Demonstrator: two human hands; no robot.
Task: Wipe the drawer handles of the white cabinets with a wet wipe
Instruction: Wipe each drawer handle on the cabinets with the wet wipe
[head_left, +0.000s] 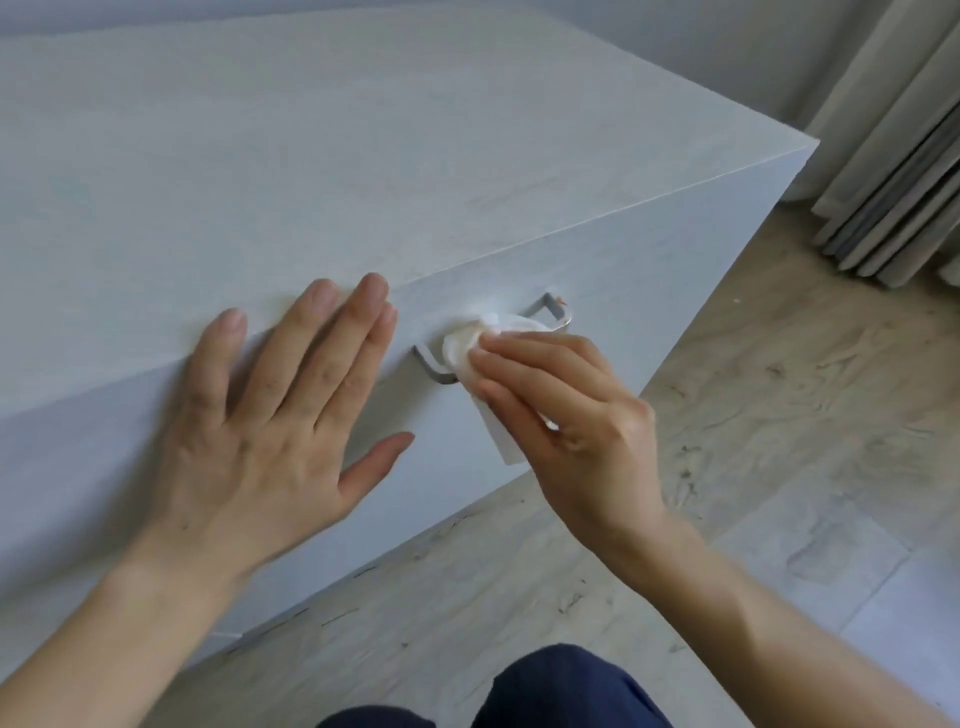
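**Wiping the handle: the loose tail is the risk**

Pinching the wet wipe around the handle on the cabinet front, the right hand could lose it, since its tail hangs loose. Left hand rests flat, fingers spread, just left. No writing is visible.

right hand pressing wet wipe on drawer handle, left hand flat on cabinet

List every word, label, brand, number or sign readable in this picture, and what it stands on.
None: no readable text anywhere.
The white cabinet, its metal handle, the wet wipe pinched in the right hand, the left hand, the curtain and the floor bear no print.
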